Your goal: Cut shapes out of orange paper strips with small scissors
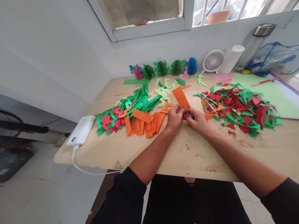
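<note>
head view, left hand [175, 117]: closed, seemingly pinching the orange piece [181, 97], centre
right hand [197, 120]: curled round small scissors [190, 116] at the piece's near end
done: pale green cut-outs [163, 92], far side; scraps [247, 107] heaped right
remaining: orange strips [142, 117], left, seemingly uncut
hard to see: how wide the scissors open

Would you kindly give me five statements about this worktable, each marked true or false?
1. The right hand holds scissors. True.
2. The left hand holds blue paper. False: it holds orange paper.
3. A heap of red and green scraps lies right of the hands. True.
4. The small fan is black. False: the fan is white.
5. The white device with a cable lies at the table's right end. False: it lies at the left end.
</note>
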The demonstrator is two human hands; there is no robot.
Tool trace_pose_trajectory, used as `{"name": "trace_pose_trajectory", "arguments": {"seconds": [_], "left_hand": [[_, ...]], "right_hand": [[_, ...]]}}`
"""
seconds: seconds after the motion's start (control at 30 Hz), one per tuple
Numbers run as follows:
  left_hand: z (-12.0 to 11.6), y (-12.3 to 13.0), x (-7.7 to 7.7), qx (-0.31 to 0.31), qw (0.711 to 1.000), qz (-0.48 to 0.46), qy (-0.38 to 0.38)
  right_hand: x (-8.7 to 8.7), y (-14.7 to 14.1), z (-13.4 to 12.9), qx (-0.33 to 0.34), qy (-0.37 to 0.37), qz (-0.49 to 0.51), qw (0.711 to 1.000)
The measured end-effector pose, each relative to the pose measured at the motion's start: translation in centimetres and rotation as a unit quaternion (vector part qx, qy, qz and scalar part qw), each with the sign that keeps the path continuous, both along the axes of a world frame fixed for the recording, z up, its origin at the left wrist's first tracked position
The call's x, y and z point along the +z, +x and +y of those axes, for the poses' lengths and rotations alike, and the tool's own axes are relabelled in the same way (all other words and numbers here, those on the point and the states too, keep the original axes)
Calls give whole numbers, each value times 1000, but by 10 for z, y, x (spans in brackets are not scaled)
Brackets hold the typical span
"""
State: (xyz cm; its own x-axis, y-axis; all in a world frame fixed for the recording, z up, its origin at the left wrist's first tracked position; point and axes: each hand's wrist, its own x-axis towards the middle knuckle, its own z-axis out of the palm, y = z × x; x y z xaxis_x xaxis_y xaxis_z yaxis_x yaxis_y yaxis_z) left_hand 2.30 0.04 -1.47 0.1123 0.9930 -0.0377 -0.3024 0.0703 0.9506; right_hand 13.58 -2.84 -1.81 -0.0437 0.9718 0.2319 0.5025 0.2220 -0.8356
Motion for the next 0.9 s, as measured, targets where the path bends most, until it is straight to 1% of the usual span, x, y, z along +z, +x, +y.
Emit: {"name": "trace_pose_trajectory", "arguments": {"seconds": [0.37, 0.6, 0.9], "left_hand": [[-2, 0, 4, 4, 1000, -4, -17], [-2, 0, 3, 10, 1000, 2, -7], [-3, 1, 4, 18, 1000, 3, -14]], "right_hand": [[0, 0, -1, -12, 4, -17, 1000], [4, -1, -2, -9, 8, -21, 1000], [4, -1, -2, -3, 14, -3, 1000]]}}
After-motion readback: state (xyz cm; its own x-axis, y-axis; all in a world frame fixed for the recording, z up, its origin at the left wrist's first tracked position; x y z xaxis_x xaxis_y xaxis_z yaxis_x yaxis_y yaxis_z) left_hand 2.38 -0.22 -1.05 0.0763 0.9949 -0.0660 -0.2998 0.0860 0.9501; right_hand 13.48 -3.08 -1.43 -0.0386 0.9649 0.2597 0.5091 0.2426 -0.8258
